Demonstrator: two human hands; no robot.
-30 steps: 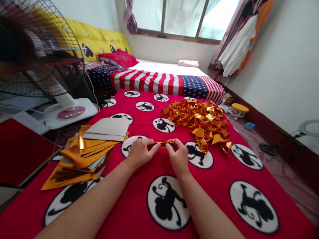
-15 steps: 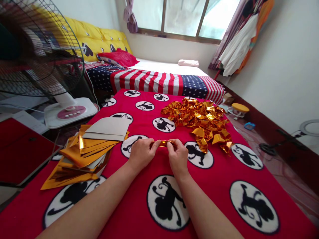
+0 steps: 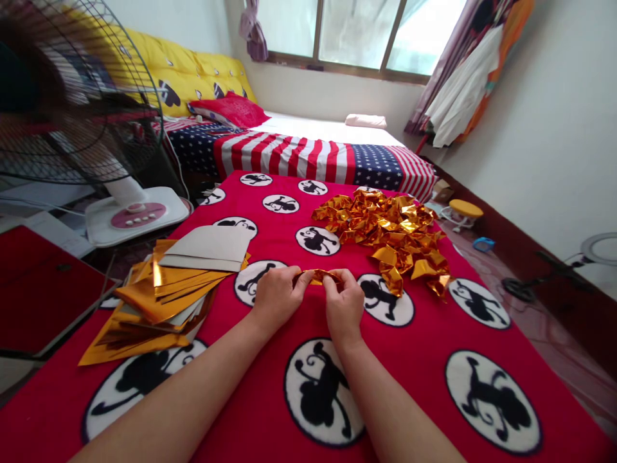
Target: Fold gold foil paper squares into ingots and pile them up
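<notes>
Two bare hands pinch a small piece of gold foil above a red cloth

Head view, looking forward and down: a person's two forearms reach in from the bottom edge toward the middle of a red cloth (image 3: 409, 399) printed with black monkeys in white circles. The left hand (image 3: 278, 297) is nearly closed, its thumb and curled fingers pinching one end of a narrow, folded foil piece (image 3: 317, 276). The right hand (image 3: 346, 302) is closed the same way on the other end. The foil piece lies level between the two thumbs, its shiny middle showing and its ends hidden by the fingers. I cannot tell whether it touches the cloth.

On the cloth to the left of the hands is a loose, fanned stack of gold sheets (image 3: 139, 305), with pale grey sheets (image 3: 209, 247) on top. Beyond the hands and to the right spreads a heap of crumpled-looking gold foil shapes (image 3: 385, 222), near the right hand but apart from it.

At the far left stands a fan with a white base (image 3: 139, 215), its blades blurred. Behind the cloth is a bed (image 3: 303, 157) with a stars-and-stripes cover, a red pillow (image 3: 236, 110) and a yellow cushion (image 3: 193, 71), below a window (image 3: 354, 32). On the floor at right is a yellow-topped stool (image 3: 465, 208).
</notes>
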